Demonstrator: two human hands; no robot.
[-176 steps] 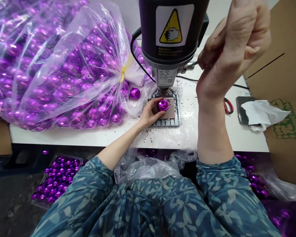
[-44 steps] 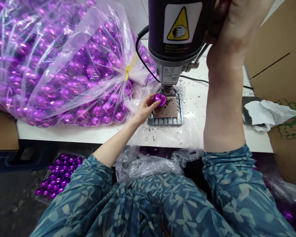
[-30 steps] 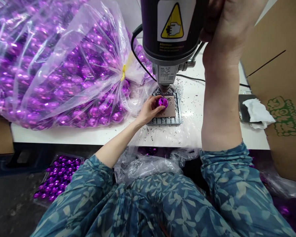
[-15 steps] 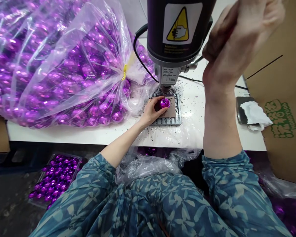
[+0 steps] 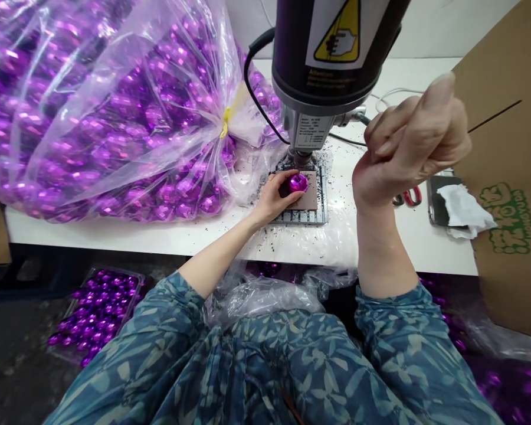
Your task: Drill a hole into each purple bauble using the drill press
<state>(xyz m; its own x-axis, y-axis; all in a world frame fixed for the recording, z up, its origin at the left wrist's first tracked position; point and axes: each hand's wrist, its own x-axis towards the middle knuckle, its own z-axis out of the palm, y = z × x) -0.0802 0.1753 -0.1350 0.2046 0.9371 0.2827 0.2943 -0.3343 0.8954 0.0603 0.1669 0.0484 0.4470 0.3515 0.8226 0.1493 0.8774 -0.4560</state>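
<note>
My left hand (image 5: 274, 198) holds a shiny purple ball (image 5: 298, 182) on a brown pad on the drill press table (image 5: 303, 217), right under the chuck (image 5: 301, 157). The dark drill press head (image 5: 331, 53) with a yellow warning label hangs above it. My right hand (image 5: 409, 147) is clenched around the press's feed lever (image 5: 358, 117), level with the bottom of the head. The lever's end is hidden inside my fist.
A big clear plastic bag of purple balls (image 5: 101, 112) lies on the white table (image 5: 137, 236) at left. A cardboard box (image 5: 508, 195), a phone with a tissue (image 5: 462, 206) and red scissors (image 5: 409, 196) are at right. A tray of purple balls (image 5: 97, 310) sits on the floor.
My right hand has swung down from beside the top of the drill head to beneath it, pulling the lever. My left hand stays on the ball under the chuck.
</note>
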